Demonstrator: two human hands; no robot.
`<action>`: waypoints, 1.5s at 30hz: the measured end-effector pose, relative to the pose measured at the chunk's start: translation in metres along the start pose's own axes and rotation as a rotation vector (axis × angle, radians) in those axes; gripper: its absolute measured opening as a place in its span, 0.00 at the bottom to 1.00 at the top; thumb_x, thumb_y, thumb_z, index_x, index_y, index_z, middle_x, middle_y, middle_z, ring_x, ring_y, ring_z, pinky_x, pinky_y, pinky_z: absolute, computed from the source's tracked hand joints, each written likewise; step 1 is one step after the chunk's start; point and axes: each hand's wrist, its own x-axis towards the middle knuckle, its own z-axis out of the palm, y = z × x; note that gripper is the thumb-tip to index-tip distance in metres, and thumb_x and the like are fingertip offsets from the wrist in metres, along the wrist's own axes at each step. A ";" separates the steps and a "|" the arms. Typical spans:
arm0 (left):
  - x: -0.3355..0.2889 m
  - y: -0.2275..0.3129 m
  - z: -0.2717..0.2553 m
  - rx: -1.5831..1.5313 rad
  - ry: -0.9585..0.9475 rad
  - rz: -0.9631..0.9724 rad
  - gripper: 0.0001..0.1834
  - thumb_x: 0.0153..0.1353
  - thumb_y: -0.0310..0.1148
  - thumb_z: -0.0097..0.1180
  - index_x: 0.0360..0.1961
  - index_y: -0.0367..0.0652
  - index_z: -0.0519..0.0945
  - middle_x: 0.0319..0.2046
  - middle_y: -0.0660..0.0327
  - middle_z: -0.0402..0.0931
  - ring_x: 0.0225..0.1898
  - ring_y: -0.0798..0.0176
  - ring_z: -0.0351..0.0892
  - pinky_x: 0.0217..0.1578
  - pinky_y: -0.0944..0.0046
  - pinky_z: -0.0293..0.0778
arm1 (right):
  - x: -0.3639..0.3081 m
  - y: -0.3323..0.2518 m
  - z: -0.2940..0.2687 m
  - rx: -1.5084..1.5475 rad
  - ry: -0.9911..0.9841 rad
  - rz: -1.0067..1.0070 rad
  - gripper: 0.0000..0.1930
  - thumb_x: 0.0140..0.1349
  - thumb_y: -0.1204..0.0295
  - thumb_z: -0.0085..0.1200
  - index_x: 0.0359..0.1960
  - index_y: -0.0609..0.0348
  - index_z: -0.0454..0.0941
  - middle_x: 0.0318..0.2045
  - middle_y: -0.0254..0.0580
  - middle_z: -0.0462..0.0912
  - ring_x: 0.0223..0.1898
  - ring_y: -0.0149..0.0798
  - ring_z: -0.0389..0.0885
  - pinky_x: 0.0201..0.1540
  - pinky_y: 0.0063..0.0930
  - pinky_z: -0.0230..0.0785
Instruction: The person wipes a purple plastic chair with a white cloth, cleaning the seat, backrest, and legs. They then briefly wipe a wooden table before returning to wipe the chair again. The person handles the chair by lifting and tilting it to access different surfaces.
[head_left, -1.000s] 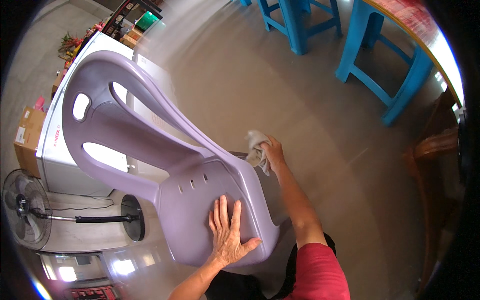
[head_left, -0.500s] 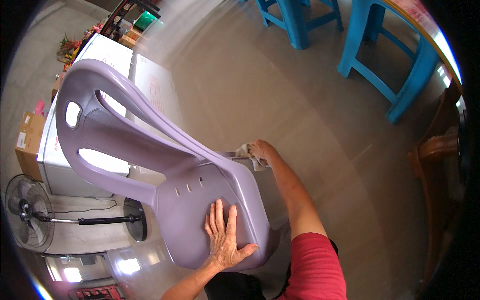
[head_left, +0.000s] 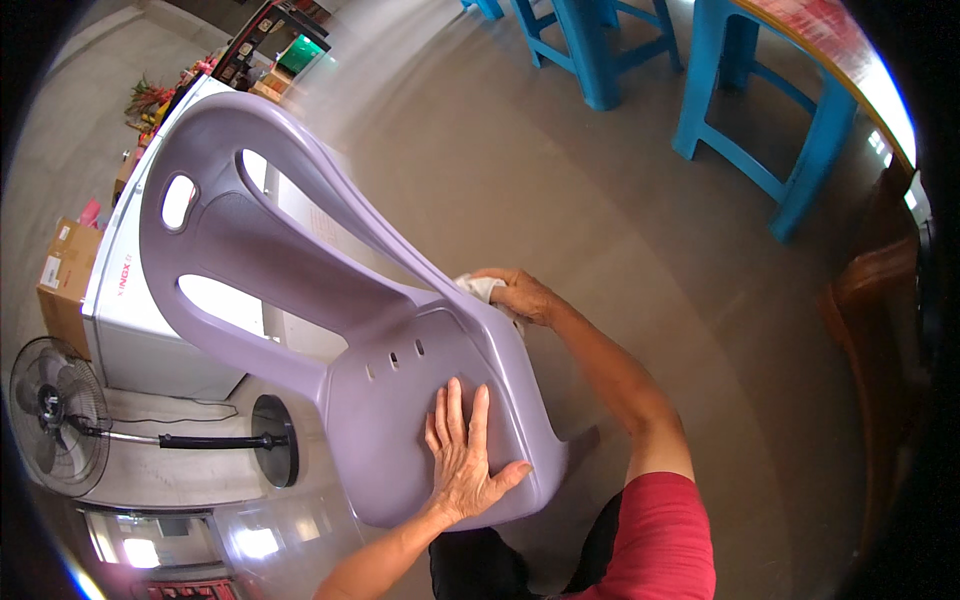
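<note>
A light purple plastic chair (head_left: 385,430) stands tilted in front of me, its slotted backrest toward the upper left. Flat on the seat lies my left hand (head_left: 467,462), fingers spread, holding nothing. My right hand (head_left: 525,296) reaches past the chair's right side and grips a whitish cloth (head_left: 480,287) beside the seat's edge. Part of the cloth is hidden behind the chair and the fingers, and I cannot tell exactly where it touches the chair.
Blue plastic stools (head_left: 765,110) stand at the upper right by a round-edged table (head_left: 840,35). To the left are a white chest-like appliance (head_left: 150,340), a cardboard box (head_left: 70,285) and a black standing fan (head_left: 275,440) with its cable on the floor.
My right hand has drawn the cloth back along the chair's side, closer to the seat. The chair appears shifted slightly rightward in view, my left hand still resting on it.
</note>
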 end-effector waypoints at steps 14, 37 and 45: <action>0.002 0.001 0.006 -0.171 0.098 0.020 0.53 0.55 0.73 0.29 0.69 0.41 0.42 0.68 0.41 0.35 0.68 0.39 0.34 0.63 0.39 0.33 | -0.164 -0.046 0.049 -0.674 0.271 -0.439 0.26 0.53 0.75 0.47 0.56 0.44 0.72 0.44 0.52 0.68 0.46 0.51 0.72 0.50 0.38 0.66; 0.000 -0.007 0.012 -0.052 0.141 0.101 0.53 0.50 0.69 0.49 0.69 0.50 0.48 0.68 0.47 0.39 0.67 0.40 0.41 0.61 0.36 0.37 | -0.259 0.128 0.054 0.205 0.854 0.600 0.29 0.60 0.73 0.44 0.65 0.46 0.54 0.57 0.53 0.64 0.52 0.49 0.69 0.48 0.40 0.68; 0.001 -0.002 0.009 -0.196 0.119 0.079 0.52 0.53 0.74 0.35 0.70 0.50 0.46 0.69 0.48 0.39 0.69 0.41 0.37 0.60 0.30 0.33 | -0.289 0.014 0.107 -0.212 0.546 0.339 0.32 0.55 0.69 0.49 0.63 0.58 0.58 0.60 0.60 0.62 0.56 0.53 0.68 0.54 0.43 0.64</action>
